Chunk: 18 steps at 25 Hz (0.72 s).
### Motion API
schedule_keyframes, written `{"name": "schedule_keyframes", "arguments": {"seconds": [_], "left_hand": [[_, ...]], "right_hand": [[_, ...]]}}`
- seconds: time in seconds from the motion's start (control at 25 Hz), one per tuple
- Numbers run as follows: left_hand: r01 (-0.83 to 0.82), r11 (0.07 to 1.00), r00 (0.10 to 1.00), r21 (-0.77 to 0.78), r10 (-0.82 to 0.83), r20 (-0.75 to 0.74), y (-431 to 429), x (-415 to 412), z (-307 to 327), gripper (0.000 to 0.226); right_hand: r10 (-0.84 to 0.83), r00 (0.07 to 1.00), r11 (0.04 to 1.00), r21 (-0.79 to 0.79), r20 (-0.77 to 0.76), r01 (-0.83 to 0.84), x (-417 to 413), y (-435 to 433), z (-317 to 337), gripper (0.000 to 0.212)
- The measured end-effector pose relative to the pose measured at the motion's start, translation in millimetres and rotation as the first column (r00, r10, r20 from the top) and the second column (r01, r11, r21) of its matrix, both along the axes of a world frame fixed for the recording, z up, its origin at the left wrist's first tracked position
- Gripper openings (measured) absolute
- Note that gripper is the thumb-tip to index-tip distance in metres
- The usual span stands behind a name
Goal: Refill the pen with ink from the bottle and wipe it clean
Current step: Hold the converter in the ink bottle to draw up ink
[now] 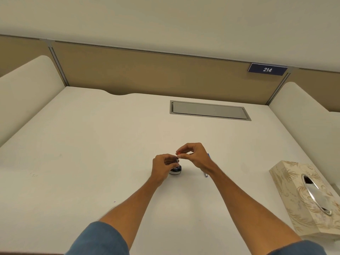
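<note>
A small ink bottle [176,170] stands on the white desk [92,153], partly hidden behind my left hand [162,166]. My left hand curls round the lower part of a thin pen section [177,159] held upright over the bottle. My right hand [194,156] pinches the section's top end, which shows a red tip, between thumb and fingers. A blue pen part [206,174] lies on the desk behind my right wrist, mostly hidden.
A cream patterned tissue box [305,197] with a shiny oval opening sits at the right. A grey cable hatch [209,110] is set into the desk further back. Partition walls stand on three sides of the desk.
</note>
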<state>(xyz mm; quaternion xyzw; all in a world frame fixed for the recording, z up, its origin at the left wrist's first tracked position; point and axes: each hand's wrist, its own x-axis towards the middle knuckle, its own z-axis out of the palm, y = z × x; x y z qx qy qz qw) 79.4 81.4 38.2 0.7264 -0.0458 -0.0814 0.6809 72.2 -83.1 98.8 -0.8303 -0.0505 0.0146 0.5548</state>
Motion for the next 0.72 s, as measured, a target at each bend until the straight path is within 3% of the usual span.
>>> {"name": "schedule_keyframes", "arguments": {"seconds": [0.72], "left_hand": [[0.002,1.0,1.0,0.012,-0.003,0.012,-0.4,0.4,-0.1,0.022]], "right_hand": [[-0.008,1.0,1.0,-0.027,0.013,0.008,1.3,0.8,-0.9,0.01]]}}
